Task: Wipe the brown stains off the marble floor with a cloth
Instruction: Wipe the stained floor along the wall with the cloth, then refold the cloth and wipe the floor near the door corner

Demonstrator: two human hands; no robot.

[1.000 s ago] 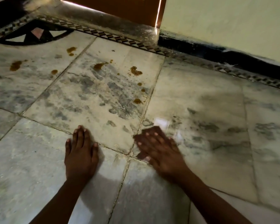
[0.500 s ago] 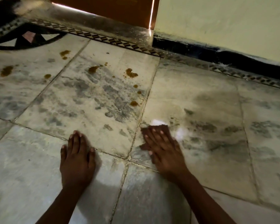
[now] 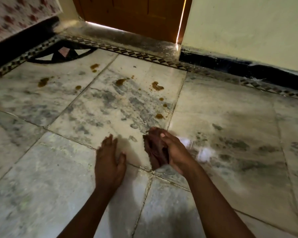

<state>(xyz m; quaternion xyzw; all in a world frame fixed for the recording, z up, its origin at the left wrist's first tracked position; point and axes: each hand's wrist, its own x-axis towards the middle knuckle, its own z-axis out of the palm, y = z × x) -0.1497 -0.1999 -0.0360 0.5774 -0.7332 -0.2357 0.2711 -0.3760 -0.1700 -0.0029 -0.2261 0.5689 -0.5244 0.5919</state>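
Right hand (image 3: 175, 152) curled around a bunched dark brown cloth (image 3: 154, 150), thumb up on top, the wad hanging from the grip just over a tile joint of the marble floor (image 3: 41, 169); motion blur hides whether the cloth's lower end touches the floor. Left hand (image 3: 109, 162) just beside it at 9 o'clock, fingers straight and together, holding nothing, blurred; cannot tell if the palm is flat on the tile or slightly raised. Brown stains (image 3: 157, 86) lie well beyond both hands, toward 12 o'clock: a crumbly patch and small drops down the right edge of the central tile, nearest drop (image 3: 159, 115) at 12 o'clock from the cloth, more blots (image 3: 43, 81) out at 10 to 11 o'clock on the neighbouring tile. Patterned inlay border (image 3: 138, 54) runs along the far floor edge. Wooden door (image 3: 132, 16) at 12 o'clock, light showing under it; pale wall (image 3: 248, 28) with black skirting at 1 to 2 o'clock.
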